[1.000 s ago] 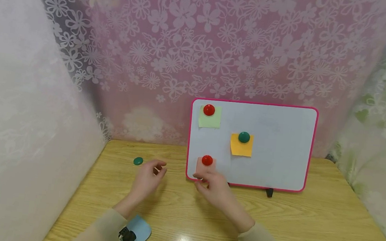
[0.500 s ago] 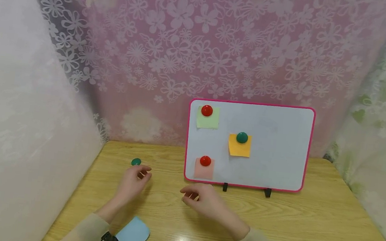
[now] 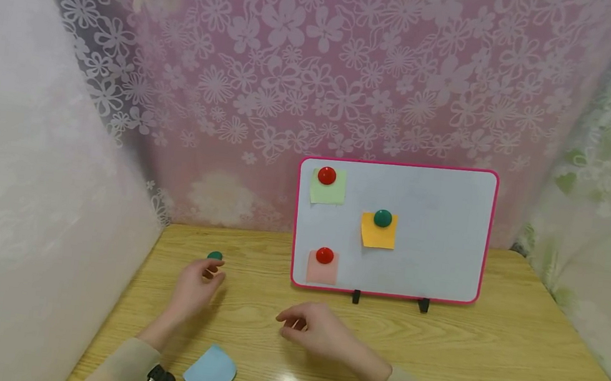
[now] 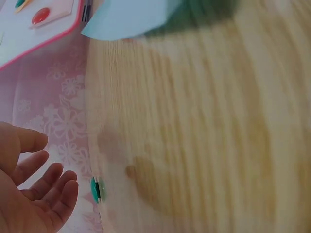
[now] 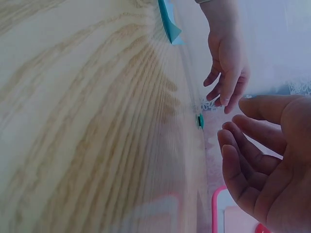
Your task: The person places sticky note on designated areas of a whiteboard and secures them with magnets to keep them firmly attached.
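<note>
My left hand (image 3: pixel 195 288) hovers over the left part of the table, its fingers loosely bent and holding nothing. Just past its fingertips lies a round green magnet (image 3: pixel 215 255), partly covered by the hand in the head view; the left wrist view shows the magnet (image 4: pixel 95 189) on the tabletop. My right hand (image 3: pixel 318 330) is held above the table in front of the whiteboard, fingers relaxed, nothing between them. Between the forearms, nearer the front, a light blue sticky note (image 3: pixel 211 373) lies on the wood with one corner curling up.
A pink-framed whiteboard (image 3: pixel 442 231) stands on small black feet (image 3: pixel 424 305). On it, red magnets pin a green note (image 3: pixel 328 193) and a pink note (image 3: pixel 322 274); a green magnet (image 3: pixel 383 218) pins an orange note (image 3: pixel 378 238). Patterned curtains (image 3: pixel 317 91) enclose the table.
Both hands have drawn back toward the front left. My right hand has moved away from the pink note on the board; the left has come to the near side of the green magnet.
</note>
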Demonstrator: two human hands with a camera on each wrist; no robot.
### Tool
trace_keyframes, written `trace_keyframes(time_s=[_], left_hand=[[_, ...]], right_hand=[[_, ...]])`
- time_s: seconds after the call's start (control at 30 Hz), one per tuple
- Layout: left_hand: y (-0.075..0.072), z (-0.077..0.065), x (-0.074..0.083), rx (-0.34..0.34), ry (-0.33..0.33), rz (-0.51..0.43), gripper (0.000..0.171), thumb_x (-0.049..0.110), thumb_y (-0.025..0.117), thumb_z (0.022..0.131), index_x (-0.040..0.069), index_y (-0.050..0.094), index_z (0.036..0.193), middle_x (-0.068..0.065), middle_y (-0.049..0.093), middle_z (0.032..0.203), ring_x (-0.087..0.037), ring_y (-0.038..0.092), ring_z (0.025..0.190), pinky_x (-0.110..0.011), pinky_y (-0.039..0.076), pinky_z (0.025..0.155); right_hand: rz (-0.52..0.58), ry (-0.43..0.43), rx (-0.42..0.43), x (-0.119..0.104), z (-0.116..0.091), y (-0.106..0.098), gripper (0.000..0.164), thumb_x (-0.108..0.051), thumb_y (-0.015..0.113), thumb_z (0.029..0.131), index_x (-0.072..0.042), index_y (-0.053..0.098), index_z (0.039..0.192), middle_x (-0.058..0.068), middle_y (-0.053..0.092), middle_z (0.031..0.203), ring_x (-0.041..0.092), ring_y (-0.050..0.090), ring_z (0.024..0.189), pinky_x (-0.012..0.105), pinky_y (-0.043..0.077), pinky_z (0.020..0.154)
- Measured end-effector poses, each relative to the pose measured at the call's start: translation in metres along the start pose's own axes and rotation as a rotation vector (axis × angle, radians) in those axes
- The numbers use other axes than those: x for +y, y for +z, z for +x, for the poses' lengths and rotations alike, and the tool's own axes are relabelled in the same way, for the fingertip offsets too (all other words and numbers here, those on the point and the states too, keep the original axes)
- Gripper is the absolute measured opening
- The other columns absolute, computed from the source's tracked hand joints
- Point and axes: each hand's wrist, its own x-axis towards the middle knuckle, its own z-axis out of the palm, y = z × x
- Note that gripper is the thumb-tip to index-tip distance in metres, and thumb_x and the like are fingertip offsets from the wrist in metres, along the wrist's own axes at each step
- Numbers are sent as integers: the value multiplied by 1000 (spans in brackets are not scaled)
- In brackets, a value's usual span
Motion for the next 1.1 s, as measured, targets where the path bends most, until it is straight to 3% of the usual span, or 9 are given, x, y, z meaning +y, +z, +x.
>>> trace_keyframes(time_s=[0.27,0.6,0.77,0.93,1.1], left_hand=[[-9,2,-12,-19,-15,30,33,7,75,100,-5,71,130,-27,68,121,-39,65,104,-54,56,89],[-16,11,-25,-59,-25,78,43,10,76,99,-7,66,137,-31,63,132,-46,61,115,-59,53,95],[-17,17,-29,-84,-40,82,44,12,74,100,-8,64,139,-33,60,136,-49,61,119,-62,52,99],[-16,26,-30,-114,-63,97,47,17,73,102,-7,62,142,-33,57,141,-51,59,124,-64,50,102],[-13,35,-31,-123,-67,146,49,18,74,101,-7,61,142,-34,54,142,-52,55,130,-65,46,108]], right_hand=[[5,40,-29,-6,3,6,24,-15,77,98,-7,80,120,-15,73,93,-1,65,80,23,55,76],[44,72,-118,-18,11,14,25,-18,79,98,-7,80,121,-10,76,102,-1,68,85,21,56,79],[0,64,-145,-25,15,22,25,-24,82,97,-13,81,119,-12,76,103,-4,67,85,20,56,78],[-63,57,-189,-34,18,30,21,-26,82,96,-16,82,114,-20,71,93,-5,63,83,19,54,76],[-128,44,-224,-43,21,41,21,-28,83,95,-15,82,112,-21,66,86,-5,60,79,17,52,75]])
